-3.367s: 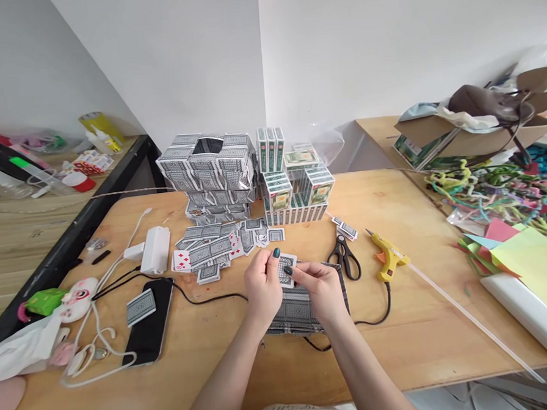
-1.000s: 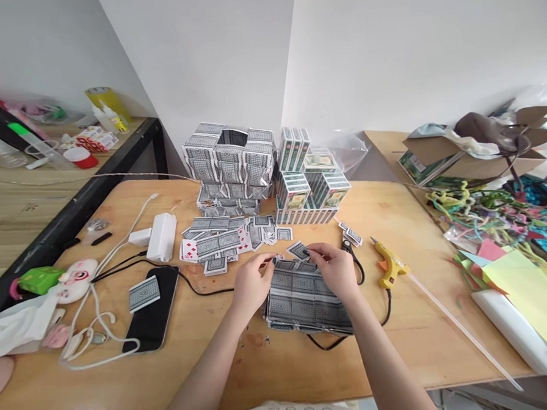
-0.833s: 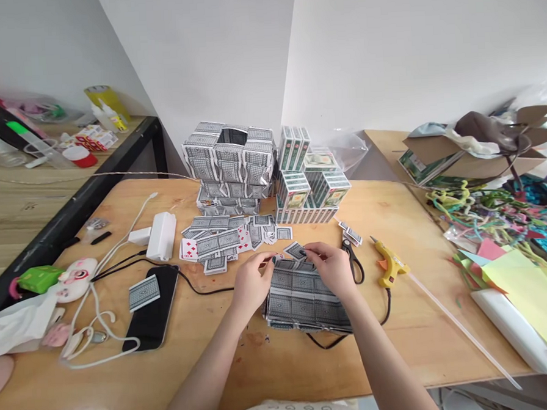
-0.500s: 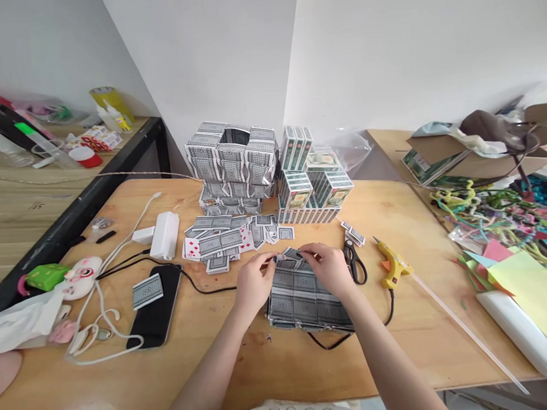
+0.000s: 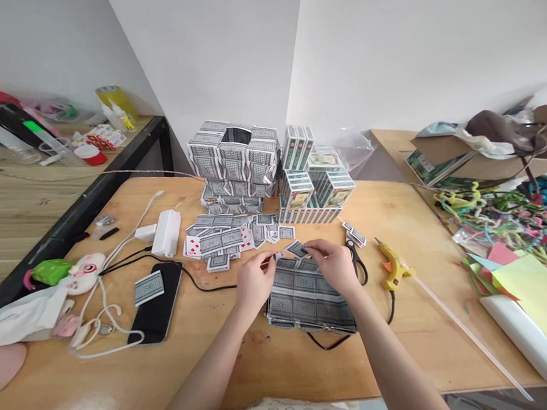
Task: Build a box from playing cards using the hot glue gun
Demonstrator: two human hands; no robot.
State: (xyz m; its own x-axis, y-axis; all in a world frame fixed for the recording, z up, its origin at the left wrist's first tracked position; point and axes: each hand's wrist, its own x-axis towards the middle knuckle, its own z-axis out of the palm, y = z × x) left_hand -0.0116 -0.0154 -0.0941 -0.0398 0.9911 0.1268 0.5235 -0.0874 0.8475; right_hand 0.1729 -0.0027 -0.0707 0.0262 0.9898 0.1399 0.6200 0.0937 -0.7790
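One card (image 5: 296, 248) pinched in right hand (image 5: 330, 262); left hand (image 5: 256, 277) nearly closed at card-covered panel's (image 5: 308, 295) far-left corner (hold unclear).

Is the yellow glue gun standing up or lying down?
Lying down. The yellow glue gun rests on its side on the table, with its nozzle and handle both along the wood.

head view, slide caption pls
Right hand pinches a playing card at the far edge of a card-covered block, yellow glue gun nearby.
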